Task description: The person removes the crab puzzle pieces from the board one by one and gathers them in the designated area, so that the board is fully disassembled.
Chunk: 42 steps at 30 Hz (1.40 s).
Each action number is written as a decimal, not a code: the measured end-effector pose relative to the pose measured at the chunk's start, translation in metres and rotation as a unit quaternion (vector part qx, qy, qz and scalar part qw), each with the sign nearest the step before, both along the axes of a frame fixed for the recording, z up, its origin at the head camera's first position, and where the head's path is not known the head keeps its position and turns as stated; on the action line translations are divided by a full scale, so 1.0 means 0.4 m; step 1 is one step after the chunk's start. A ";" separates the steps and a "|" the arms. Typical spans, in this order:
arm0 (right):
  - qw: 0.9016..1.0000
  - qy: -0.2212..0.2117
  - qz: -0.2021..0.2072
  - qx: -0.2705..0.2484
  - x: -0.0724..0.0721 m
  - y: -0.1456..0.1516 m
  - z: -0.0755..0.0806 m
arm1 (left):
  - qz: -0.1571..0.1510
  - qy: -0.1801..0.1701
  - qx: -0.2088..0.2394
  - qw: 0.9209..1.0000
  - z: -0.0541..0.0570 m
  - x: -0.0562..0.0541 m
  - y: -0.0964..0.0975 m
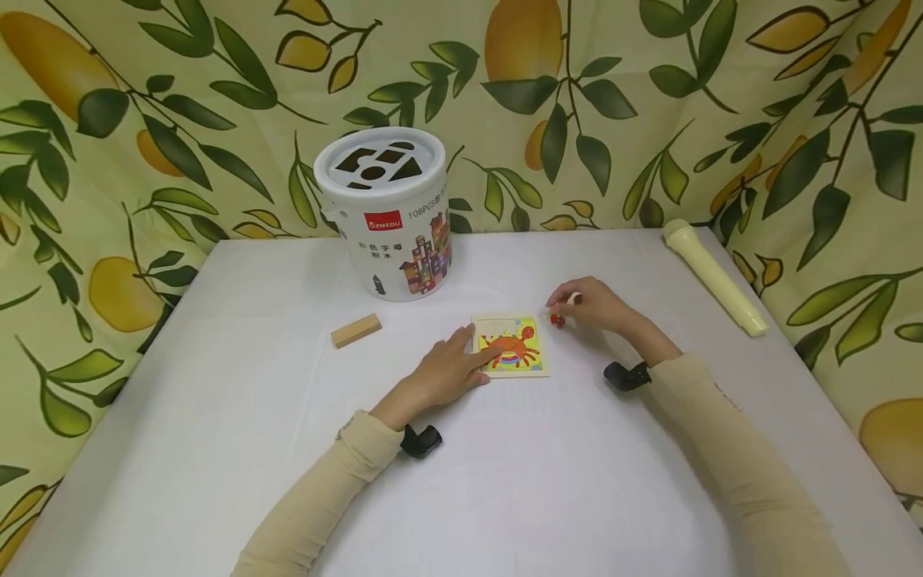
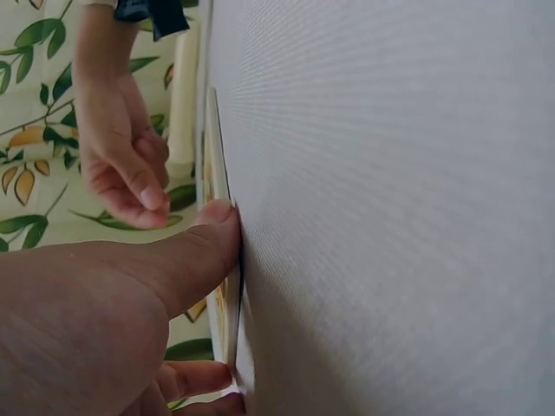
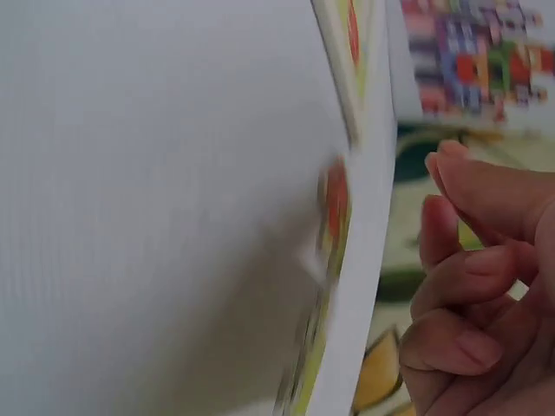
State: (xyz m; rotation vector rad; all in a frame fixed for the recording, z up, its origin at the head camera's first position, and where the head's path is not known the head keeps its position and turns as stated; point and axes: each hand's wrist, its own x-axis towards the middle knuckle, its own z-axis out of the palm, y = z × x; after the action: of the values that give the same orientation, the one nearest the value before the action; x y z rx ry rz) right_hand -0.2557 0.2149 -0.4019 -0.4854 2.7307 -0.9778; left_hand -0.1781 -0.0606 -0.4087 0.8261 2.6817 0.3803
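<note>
A small square wooden crab puzzle [image 1: 509,365] lies on the table, with bare wood showing at its upper left. My left hand [image 1: 450,369] holds it at its left side, one finger reaching over the orange crab. From the left wrist view, the thumb [image 2: 217,230] presses the puzzle's edge and other fingers rest at its corner. Right of the puzzle hovers my right hand [image 1: 594,304], above a small red puzzle piece [image 1: 557,320]. Its fingers [image 3: 460,347] are loosely curled with nothing visible between them, apart from the blurred piece in the right wrist view.
Behind the puzzle stands a white bucket [image 1: 397,256] with shaped holes in its lid. A plain wooden block [image 1: 356,330] lies left of the puzzle. Toward the right edge of the table is a cream microphone-shaped object [image 1: 714,276]. A leaf-patterned cloth [image 1: 461,104] hangs behind.
</note>
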 end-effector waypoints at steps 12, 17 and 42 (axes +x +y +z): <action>0.995 0.013 0.066 0.071 0.031 -0.115 -0.011 | 0.007 0.001 -0.008 1.000 0.005 0.010 0.001; 0.994 0.024 0.058 0.091 0.041 -0.121 -0.021 | 0.008 0.009 -0.012 1.000 0.000 0.013 0.003; 1.000 -0.024 -0.011 -0.017 0.001 -0.090 -0.007 | 0.006 0.003 -0.003 1.000 0.007 0.013 0.004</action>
State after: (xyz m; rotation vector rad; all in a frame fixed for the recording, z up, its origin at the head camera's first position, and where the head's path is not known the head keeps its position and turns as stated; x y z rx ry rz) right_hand -0.2555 0.1788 -0.4049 -0.4341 2.6866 -1.0298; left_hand -0.1729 -0.0589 -0.4060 0.8113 2.6929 0.3742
